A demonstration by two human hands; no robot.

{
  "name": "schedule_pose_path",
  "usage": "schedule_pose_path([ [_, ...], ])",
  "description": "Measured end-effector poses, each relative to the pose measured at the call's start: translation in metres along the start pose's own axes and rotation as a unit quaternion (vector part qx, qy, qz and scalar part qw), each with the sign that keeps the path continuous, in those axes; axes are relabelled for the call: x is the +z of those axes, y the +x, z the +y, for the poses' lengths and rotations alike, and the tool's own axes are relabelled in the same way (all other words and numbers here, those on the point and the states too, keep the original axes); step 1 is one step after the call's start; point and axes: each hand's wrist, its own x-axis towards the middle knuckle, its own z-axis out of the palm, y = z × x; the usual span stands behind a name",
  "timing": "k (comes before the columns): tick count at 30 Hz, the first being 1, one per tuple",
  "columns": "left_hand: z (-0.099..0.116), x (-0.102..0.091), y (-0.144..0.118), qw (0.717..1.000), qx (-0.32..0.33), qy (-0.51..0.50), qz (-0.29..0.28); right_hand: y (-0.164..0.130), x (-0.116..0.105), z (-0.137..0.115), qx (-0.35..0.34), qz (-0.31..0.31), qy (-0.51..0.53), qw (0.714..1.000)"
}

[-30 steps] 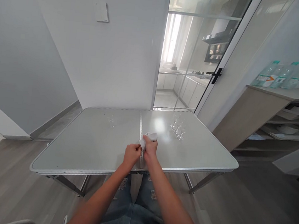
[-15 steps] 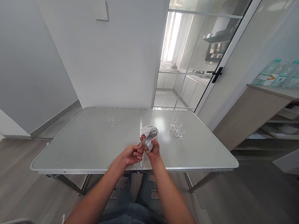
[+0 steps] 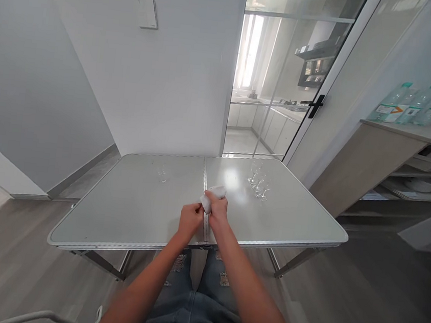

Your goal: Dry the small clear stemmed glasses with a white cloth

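White cloth [image 3: 211, 197], soft and crumpled, bunched over the table's middle seam, near the front edge. Gripped by the right hand [image 3: 217, 214], fingers curled shut around it; whether a glass sits inside the wad cannot be told from this view. Left hand [image 3: 190, 219] closed too, pinching at the cloth's near edge, knuckles touching the right hand. Wiping seemingly midway, judging by the layout: one small clear glass [image 3: 162, 175] standing alone on the left half, a cluster of small stemmed glasses [image 3: 259, 182] grouped on the right half, well apart from it. Which set is done cannot be told. Table [image 3: 290, 215] pale grey, smooth and glossy, rounded corners, metal rim, folding legs. Beyond, glass sliding door [image 3: 286, 71]; right, wooden shelf [image 3: 395, 134] with plastic bottles [image 3: 414, 103].
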Motion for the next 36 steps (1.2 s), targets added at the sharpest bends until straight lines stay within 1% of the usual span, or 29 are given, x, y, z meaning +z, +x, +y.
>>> schedule_pose_path([
  [1, 0.002, -0.002, 0.004, 0.996, -0.049, -0.075, -0.027, 0.001, -0.002, -0.002, 0.004, -0.034, -0.001, 0.999],
  [2, 0.004, -0.005, 0.008, 0.979, -0.104, -0.162, -0.066, 0.002, -0.004, -0.005, 0.013, -0.082, 0.005, 0.997],
  [3, 0.005, -0.01, 0.012, 0.947, -0.161, -0.252, -0.112, 0.002, -0.006, -0.007, 0.026, -0.135, 0.015, 0.99],
  [4, 0.007, -0.015, 0.016, 0.904, -0.212, -0.335, -0.162, 0.003, -0.008, -0.01, 0.04, -0.185, 0.026, 0.982],
  [6, 0.008, -0.024, 0.02, 0.817, -0.279, -0.449, -0.23, 0.002, -0.011, -0.013, 0.056, -0.255, 0.047, 0.964],
  [7, 0.007, -0.027, 0.02, 0.789, -0.294, -0.48, -0.245, 0.002, -0.012, -0.014, 0.061, -0.275, 0.053, 0.958],
  [8, 0.006, -0.029, 0.02, 0.777, -0.3, -0.496, -0.246, 0.002, -0.013, -0.014, 0.064, -0.29, 0.056, 0.953],
  [9, 0.005, -0.029, 0.018, 0.777, -0.298, -0.5, -0.24, 0.002, -0.013, -0.014, 0.067, -0.3, 0.056, 0.95],
  [10, 0.004, -0.028, 0.017, 0.79, -0.286, -0.492, -0.231, 0.002, -0.013, -0.014, 0.071, -0.307, 0.052, 0.948],
  [11, 0.002, -0.026, 0.015, 0.815, -0.263, -0.469, -0.214, 0.001, -0.012, -0.013, 0.072, -0.309, 0.049, 0.947],
  [12, 0.001, -0.022, 0.012, 0.853, -0.23, -0.43, -0.186, 0.001, -0.011, -0.012, 0.068, -0.302, 0.047, 0.95],
  [14, -0.001, -0.016, 0.007, 0.939, -0.132, -0.299, -0.104, 0.0, -0.007, -0.009, 0.051, -0.269, 0.048, 0.961],
  [15, -0.001, -0.013, 0.005, 0.972, -0.077, -0.214, -0.057, -0.001, -0.004, -0.008, 0.037, -0.245, 0.051, 0.968],
  [16, -0.002, -0.011, 0.002, 0.991, -0.026, -0.13, -0.016, -0.002, -0.001, -0.006, 0.023, -0.217, 0.053, 0.974],
  [17, -0.002, -0.009, -0.001, 0.998, 0.013, -0.055, 0.015, -0.004, 0.002, -0.005, 0.011, -0.19, 0.055, 0.98],
  [19, -0.003, -0.006, -0.006, 0.996, 0.055, 0.036, 0.053, -0.008, 0.007, -0.004, -0.008, -0.144, 0.055, 0.988],
  [21, -0.003, -0.005, -0.008, 0.994, 0.057, 0.047, 0.077, -0.011, 0.009, -0.004, -0.014, -0.136, 0.048, 0.989],
  [23, -0.001, -0.006, -0.007, 0.997, 0.025, -0.019, 0.072, -0.012, 0.007, -0.006, -0.003, -0.176, 0.038, 0.984],
  [24, 0.0, -0.008, -0.005, 0.995, -0.008, -0.084, 0.046, -0.01, 0.004, -0.008, 0.008, -0.204, 0.035, 0.978],
  [25, 0.002, -0.012, -0.002, 0.985, -0.053, -0.163, 0.0, -0.009, 0.001, -0.009, 0.022, -0.233, 0.034, 0.972],
  [26, 0.003, -0.016, 0.002, 0.96, -0.107, -0.251, -0.057, -0.007, -0.003, -0.01, 0.036, -0.259, 0.036, 0.964],
  [28, 0.005, -0.025, 0.009, 0.871, -0.211, -0.408, -0.172, -0.003, -0.01, -0.011, 0.055, -0.299, 0.044, 0.951],
  [29, 0.006, -0.029, 0.011, 0.825, -0.246, -0.464, -0.207, -0.002, -0.012, -0.011, 0.063, -0.317, 0.047, 0.945],
  [30, 0.007, -0.032, 0.013, 0.79, -0.268, -0.503, -0.226, 0.0, -0.015, -0.01, 0.071, -0.333, 0.05, 0.939],
  [31, 0.007, -0.034, 0.013, 0.771, -0.277, -0.525, -0.23, 0.0, -0.016, -0.009, 0.077, -0.345, 0.053, 0.934],
  [32, 0.007, -0.034, 0.013, 0.768, -0.275, -0.532, -0.226, 0.001, -0.017, -0.008, 0.083, -0.354, 0.055, 0.93],
  [33, 0.007, -0.032, 0.011, 0.78, -0.264, -0.524, -0.22, 0.001, -0.017, -0.006, 0.087, -0.359, 0.058, 0.928],
  [34, 0.006, -0.029, 0.009, 0.807, -0.242, -0.499, -0.203, 0.002, -0.016, -0.004, 0.087, -0.357, 0.062, 0.928],
  [36, 0.005, -0.022, 0.004, 0.895, -0.164, -0.393, -0.133, 0.001, -0.012, 0.0, 0.068, -0.328, 0.071, 0.94],
])
